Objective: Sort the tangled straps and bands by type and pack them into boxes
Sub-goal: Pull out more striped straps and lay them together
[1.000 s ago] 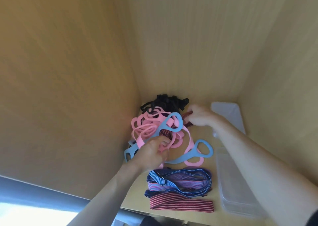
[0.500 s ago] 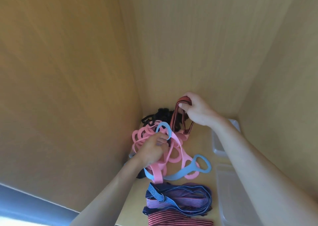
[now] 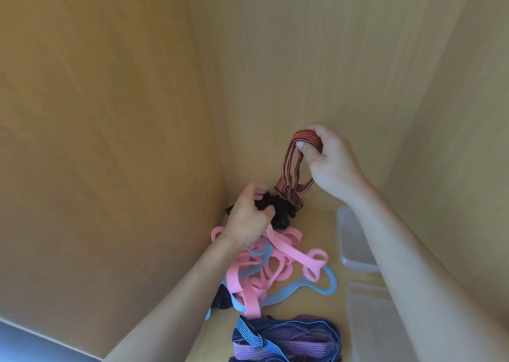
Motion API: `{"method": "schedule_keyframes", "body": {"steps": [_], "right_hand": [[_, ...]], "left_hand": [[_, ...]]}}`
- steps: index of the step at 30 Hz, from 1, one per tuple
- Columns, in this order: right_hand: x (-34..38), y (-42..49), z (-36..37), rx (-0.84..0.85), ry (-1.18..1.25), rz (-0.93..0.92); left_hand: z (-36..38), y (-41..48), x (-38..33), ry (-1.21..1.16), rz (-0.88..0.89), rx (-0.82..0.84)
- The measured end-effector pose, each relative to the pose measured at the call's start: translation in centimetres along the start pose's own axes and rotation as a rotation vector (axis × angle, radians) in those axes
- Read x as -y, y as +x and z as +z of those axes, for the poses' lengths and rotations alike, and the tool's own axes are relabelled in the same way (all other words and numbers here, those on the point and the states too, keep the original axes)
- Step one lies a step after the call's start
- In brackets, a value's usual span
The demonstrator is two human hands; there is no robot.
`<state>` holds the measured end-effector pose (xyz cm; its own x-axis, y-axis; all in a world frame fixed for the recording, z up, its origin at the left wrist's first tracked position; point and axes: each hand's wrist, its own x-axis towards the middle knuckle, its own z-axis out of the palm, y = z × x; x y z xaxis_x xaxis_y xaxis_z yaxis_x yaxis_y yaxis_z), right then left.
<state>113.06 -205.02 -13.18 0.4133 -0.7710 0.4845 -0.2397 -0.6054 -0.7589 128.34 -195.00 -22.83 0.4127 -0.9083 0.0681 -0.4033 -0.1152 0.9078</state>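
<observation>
My right hand (image 3: 330,160) pinches a red-and-black striped elastic band (image 3: 292,169) and holds it up near the back wall; its lower end is still caught in a clump of black straps (image 3: 283,210). My left hand (image 3: 248,218) grips that black clump from the left. In front of it lies a tangle of pink bands (image 3: 264,268) mixed with light-blue silicone straps (image 3: 327,281). Blue-and-purple striped elastic bands (image 3: 286,339) lie piled near the bottom edge.
Everything sits on a wooden shelf closed in by a left wall, back wall and right wall. Two clear plastic boxes (image 3: 352,240) (image 3: 371,326) stand along the right side, partly behind my right forearm.
My right hand has lifted the red striped band higher. My left hand left the pink and blue bands and moved back onto the black clump. The view has tilted upward.
</observation>
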Motion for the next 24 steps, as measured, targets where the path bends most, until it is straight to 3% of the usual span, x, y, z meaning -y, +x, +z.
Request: {"method": "schedule_keyframes", "body": {"steps": [6,13,18,24], "right_hand": [[1.0,0.5,-0.9,0.027,0.272,0.074],[-0.5,-0.2,-1.6,0.002,0.480,0.289],[-1.5,-1.2,-1.6,0.098,0.425,0.407],[-0.9,-1.7,0.1,0.066,0.500,0.481]], "left_hand": [[0.2,1.6,-3.3,-0.099,0.058,0.136],[-0.2,1.5,-3.7,-0.403,-0.106,0.208],[-0.7,1.1,-4.0,-0.441,-0.157,0.272],[0.8,0.5,-4.6,-0.453,-0.173,0.220]]}}
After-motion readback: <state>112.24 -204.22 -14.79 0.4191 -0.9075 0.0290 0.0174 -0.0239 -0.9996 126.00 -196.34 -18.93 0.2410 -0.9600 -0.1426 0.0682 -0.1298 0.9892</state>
